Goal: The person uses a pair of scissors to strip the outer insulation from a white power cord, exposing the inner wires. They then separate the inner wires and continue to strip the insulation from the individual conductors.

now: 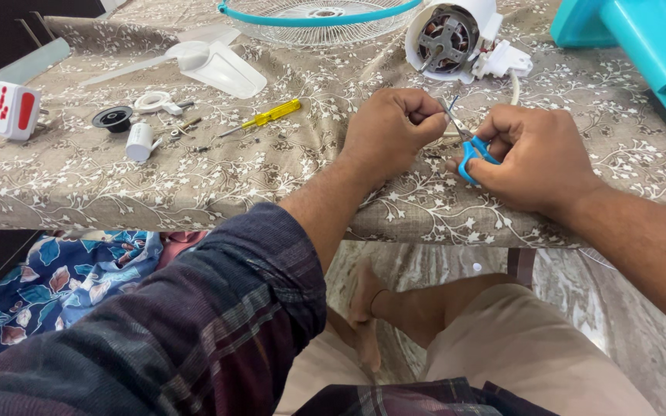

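Left hand point(391, 127) pinches wire point(447, 115) tight. Right hand point(529, 158) grips blue scissors point(473, 150), blades at wire. You snip slow, fingers clear.

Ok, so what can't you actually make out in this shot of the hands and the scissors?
Head view only:
- What the left hand pinches: hidden inside its closed fingers.
- Scissors: the right hand covers most of the blue handles; the blade tips are too thin to read.
- Cord from the fan motor: its end is hidden behind the right hand.
- Fan guard and blue fan body: cut off by the top edge.
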